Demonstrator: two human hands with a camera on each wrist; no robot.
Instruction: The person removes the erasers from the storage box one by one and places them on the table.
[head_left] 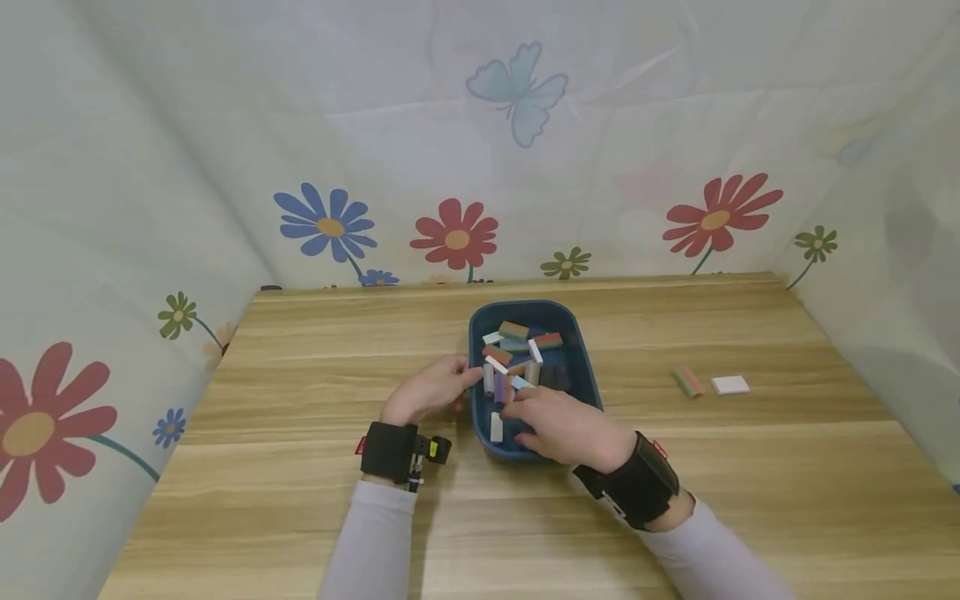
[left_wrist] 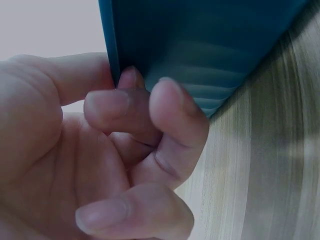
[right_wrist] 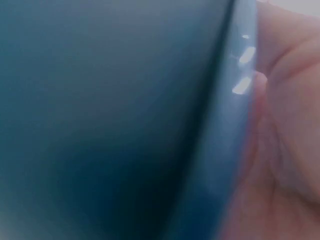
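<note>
At a tub, pinching its rim with left hand, reaching among blocks with right hand, unclear whether gripping any.

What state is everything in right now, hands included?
Blue bin: upright, uncovered, holding blocks.
Blocks inside: jumbled, at various angles.
Orange-green block: lying on the table, outside the bin.
White block: lying beside it, apart.
Left hand: pinching the bin's rim.
Right hand: inside the bin; grip unclear.
Wristbands: worn, one on each arm.
</note>
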